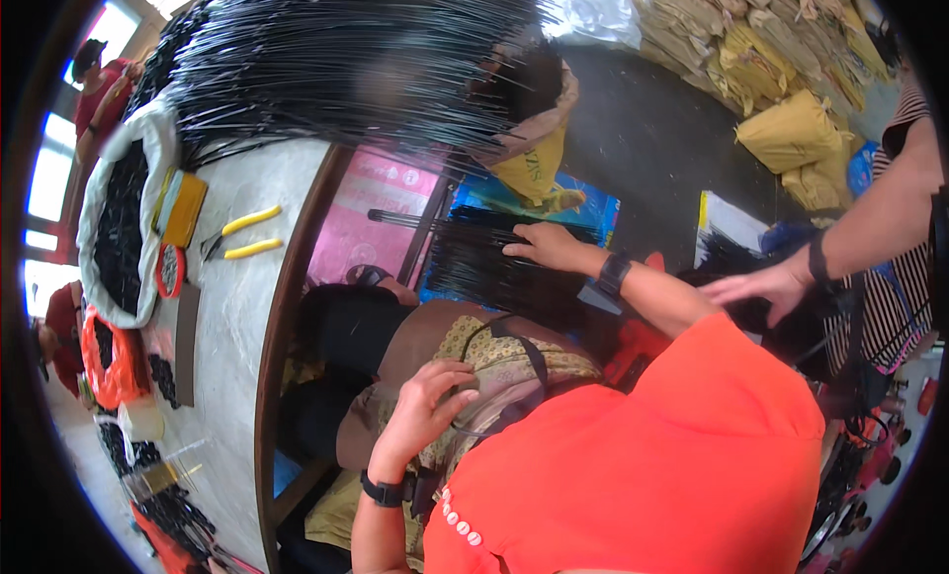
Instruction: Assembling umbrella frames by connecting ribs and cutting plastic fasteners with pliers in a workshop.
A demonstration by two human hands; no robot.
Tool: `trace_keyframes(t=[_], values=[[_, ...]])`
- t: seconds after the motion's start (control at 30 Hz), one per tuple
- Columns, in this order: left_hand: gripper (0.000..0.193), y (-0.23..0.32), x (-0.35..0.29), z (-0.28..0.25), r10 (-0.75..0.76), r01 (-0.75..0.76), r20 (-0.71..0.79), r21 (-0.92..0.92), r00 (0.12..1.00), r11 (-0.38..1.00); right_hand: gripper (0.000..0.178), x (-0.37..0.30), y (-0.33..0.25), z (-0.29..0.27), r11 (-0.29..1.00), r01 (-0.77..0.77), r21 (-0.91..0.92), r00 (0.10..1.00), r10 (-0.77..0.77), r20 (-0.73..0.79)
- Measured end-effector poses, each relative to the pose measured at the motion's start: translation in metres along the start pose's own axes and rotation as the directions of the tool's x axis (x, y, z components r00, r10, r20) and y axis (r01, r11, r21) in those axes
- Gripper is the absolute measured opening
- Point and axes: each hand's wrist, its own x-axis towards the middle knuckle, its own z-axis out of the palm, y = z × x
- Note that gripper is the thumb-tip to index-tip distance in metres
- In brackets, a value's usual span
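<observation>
My right hand (554, 248) reaches out over a bundle of thin black strips (474, 263), its fingers stretched and resting on or just above them. The strips lie on a blue printed sheet (593, 206). A few longer black strips (400, 218) stick out leftward from the bundle. My left hand (430, 401) is raised above my lap, fingers loosely bent and thumb apart, with nothing visible in it. Its nearest thing is the patterned cloth (474, 347) on my lap. Another person's hand (766, 287) reaches in from the right, close to my right forearm.
A table (232, 327) at left bears yellow-handled pliers (252, 233). Beside it stands a white sack (94, 243) of black pieces. A large heap of long black strips (326, 70) fills the far side. Tan and yellow sacks (786, 134) are piled far right.
</observation>
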Motion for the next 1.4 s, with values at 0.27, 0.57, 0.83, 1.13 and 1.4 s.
trace_keyframes(t=[0.27,0.57,0.83,1.13,1.4], values=[[0.024,0.003,0.008,-0.005,-0.126,0.125,0.004,-0.109,0.992,0.986,0.049,-0.014,0.06,0.035,0.975,-0.221,0.033,0.969,0.223,-0.103],[0.026,0.008,0.011,-0.012,-0.168,0.167,-0.003,-0.078,0.986,0.983,0.08,-0.024,0.096,0.112,0.898,-0.373,-0.235,0.911,0.305,-0.277],[0.026,0.01,0.009,-0.014,-0.243,0.239,0.0,-0.175,0.97,0.955,0.048,-0.024,0.082,0.125,0.953,-0.301,-0.02,0.738,0.247,0.628],[0.023,0.001,0.002,-0.009,-0.186,0.177,-0.055,-0.142,0.981,0.974,0.029,-0.07,0.15,0.057,0.778,-0.627,0.046,0.776,0.629,-0.042],[0.024,0.0,0.007,-0.012,-0.209,0.201,-0.034,-0.169,0.977,0.965,0.032,-0.137,0.163,0.06,0.601,-0.765,0.232,0.639,0.754,0.154]])
